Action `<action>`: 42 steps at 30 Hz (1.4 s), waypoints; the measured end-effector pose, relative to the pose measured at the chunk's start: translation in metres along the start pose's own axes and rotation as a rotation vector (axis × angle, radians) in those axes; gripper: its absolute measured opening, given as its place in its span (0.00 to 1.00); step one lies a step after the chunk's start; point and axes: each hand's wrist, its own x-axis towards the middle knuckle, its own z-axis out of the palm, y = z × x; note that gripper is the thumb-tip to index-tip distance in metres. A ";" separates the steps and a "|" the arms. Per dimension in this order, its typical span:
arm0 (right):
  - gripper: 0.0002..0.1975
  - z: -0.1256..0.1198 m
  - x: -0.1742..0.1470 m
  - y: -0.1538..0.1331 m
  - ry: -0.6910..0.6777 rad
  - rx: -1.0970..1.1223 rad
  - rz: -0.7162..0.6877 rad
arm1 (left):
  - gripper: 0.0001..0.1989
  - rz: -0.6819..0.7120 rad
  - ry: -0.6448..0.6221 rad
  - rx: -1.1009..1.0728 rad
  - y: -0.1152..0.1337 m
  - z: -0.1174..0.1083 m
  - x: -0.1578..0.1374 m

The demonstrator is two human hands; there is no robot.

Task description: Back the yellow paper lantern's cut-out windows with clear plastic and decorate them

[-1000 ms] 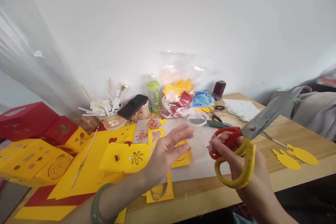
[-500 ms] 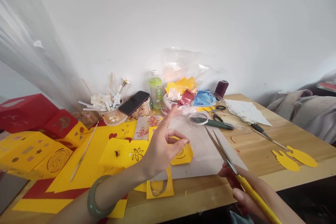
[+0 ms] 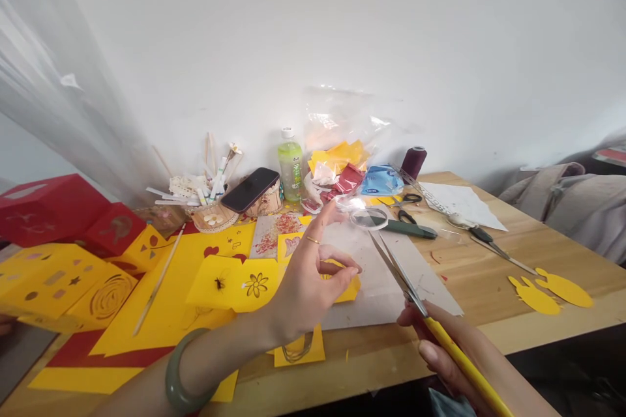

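A pair of scissors (image 3: 440, 337) with slim silvery blades, slightly parted, and a yellow handle is held in the right hand (image 3: 472, 339) above the table's front edge, right of the middle, tips pointing away toward the far edge; the fingers, wrapped around the handles, hide part of them. The left hand (image 3: 308, 280) is raised, index finger extended and thumb close to the bent fingertips; whether they pinch anything cannot be told. It partly covers yellow cut-out papers (image 3: 257, 287). Beyond the blade tips lies a roll of clear tape (image 3: 364, 227), just beside a dark green handle (image 3: 411, 229). Two yellow rabbit-like shapes (image 3: 567, 288) lie near the table's right front corner. Along the far edge are a phone (image 3: 252, 189), a green bottle (image 3: 291, 172), a clear bag (image 3: 332, 124) with coloured scraps, a blue packet (image 3: 381, 181) and a dark spool (image 3: 413, 163). Red boxes (image 3: 49, 215) and a patterned yellow box (image 3: 53, 280) crowd the left end. The table (image 3: 479, 280) is light wood, partly covered by a whitish sheet (image 3: 362, 313), against a pale wall (image 3: 489, 78).
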 end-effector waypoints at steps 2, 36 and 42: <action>0.25 -0.001 0.000 0.002 -0.033 0.011 0.005 | 0.40 -0.010 0.004 -0.003 0.000 0.000 0.000; 0.28 -0.009 0.000 -0.009 -0.199 -0.005 0.083 | 0.39 -0.083 -0.089 -0.184 -0.003 0.009 -0.010; 0.29 -0.009 0.002 -0.011 -0.157 0.031 0.066 | 0.38 -0.070 -0.162 -0.183 -0.007 0.012 -0.013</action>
